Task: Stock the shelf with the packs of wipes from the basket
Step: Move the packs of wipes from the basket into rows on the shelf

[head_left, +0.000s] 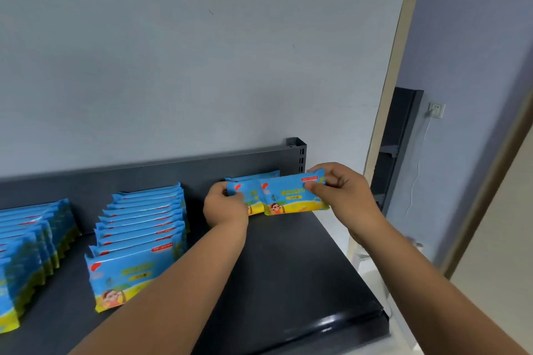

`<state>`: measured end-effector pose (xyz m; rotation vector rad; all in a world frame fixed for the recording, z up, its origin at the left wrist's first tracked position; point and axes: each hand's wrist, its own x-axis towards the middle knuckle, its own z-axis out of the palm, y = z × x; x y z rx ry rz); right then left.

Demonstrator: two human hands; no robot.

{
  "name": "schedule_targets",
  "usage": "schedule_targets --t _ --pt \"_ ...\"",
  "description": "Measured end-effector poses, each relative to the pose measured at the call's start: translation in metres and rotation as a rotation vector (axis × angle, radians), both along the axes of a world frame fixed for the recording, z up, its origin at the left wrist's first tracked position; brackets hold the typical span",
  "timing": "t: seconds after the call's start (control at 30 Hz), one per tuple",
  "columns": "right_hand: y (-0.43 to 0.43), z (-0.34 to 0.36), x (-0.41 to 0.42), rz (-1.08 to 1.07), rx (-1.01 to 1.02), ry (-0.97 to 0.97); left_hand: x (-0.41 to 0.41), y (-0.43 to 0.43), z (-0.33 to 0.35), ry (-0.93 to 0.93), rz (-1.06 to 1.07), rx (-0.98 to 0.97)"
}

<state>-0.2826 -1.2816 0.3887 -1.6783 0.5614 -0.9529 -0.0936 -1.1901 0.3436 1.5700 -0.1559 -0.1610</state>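
Observation:
Blue-and-yellow packs of wipes stand on a dark grey shelf (288,268). My right hand (340,193) pinches the top right corner of one pack (291,196), held upright at the shelf's back right. My left hand (223,204) grips the left end of a second pack (246,196) just behind and left of it. Another pack (253,177) stands behind them against the back panel. A full row of packs (138,228) fills the shelf's middle. A further row (28,251) sits at the far left. The basket is out of view.
The shelf's back panel (144,179) runs along a pale wall. A bare stretch of shelf lies in front of my hands, ending at the glossy front edge (331,323). Right of the shelf is a doorway with another dark shelving unit (395,147) and a wall socket (437,109).

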Motion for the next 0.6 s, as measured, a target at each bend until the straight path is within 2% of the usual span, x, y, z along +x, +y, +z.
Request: schedule_targets --t 0.3,0.43,0.6 --pt "-0.026 -0.029 0.051 0.051 -0.011 0.062 0.012 -0.003 -0.012 -0.009 0.038 0.009" --pt "-0.036 -0.037 0.073 -0.111 -0.21 0.142 0.017 0.002 -0.024 -0.022 0.018 0.042" --pt "-0.039 -0.049 0.091 -0.134 -0.339 0.188 0.016 0.005 -0.026 -0.061 -0.03 0.08"
